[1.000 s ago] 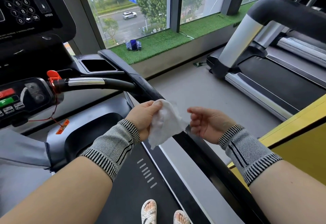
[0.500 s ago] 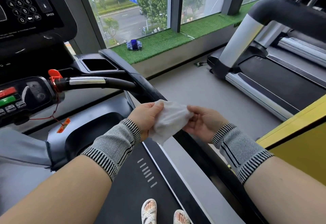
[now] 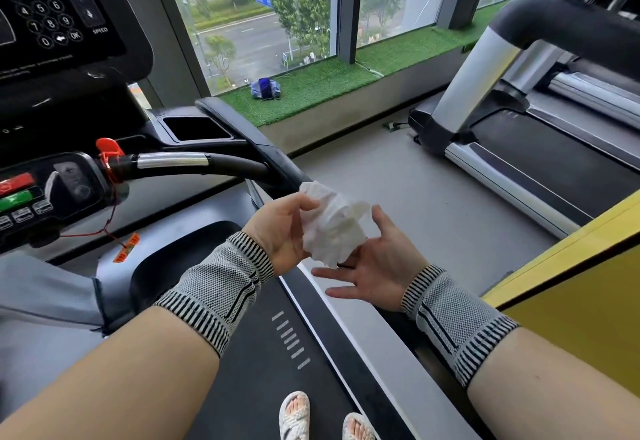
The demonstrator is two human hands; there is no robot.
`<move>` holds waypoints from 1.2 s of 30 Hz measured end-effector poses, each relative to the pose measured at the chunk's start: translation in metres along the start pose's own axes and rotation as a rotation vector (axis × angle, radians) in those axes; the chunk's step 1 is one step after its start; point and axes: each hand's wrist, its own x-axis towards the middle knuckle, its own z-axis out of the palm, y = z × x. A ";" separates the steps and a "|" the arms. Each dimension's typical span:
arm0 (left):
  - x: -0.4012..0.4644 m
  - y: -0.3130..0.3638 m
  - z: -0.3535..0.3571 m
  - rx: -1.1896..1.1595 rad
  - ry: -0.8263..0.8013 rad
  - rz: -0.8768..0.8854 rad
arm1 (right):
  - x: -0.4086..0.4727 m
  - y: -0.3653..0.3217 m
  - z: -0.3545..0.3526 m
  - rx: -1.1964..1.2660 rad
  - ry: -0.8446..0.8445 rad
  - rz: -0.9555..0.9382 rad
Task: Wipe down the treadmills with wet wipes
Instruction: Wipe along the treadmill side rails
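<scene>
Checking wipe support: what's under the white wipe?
The right hand lies open beneath the wipe, palm up; the left hand pinches its upper edge. The wipe covers the right fingers' bases.

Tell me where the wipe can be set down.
Free: the black tray right of the console, and the grey floor between the two treadmills. Crowded: the button panel with its red clip and cord. The left hand holds the wipe.
</scene>
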 end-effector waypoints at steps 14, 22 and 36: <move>0.011 -0.003 0.008 0.176 0.374 0.258 | 0.002 -0.029 0.015 0.151 0.239 -0.414; 0.011 -0.007 0.010 0.430 0.341 0.370 | -0.006 -0.034 0.012 0.091 0.224 -0.504; 0.009 0.015 -0.019 1.647 0.235 0.344 | -0.021 -0.057 -0.013 -1.684 0.355 -0.772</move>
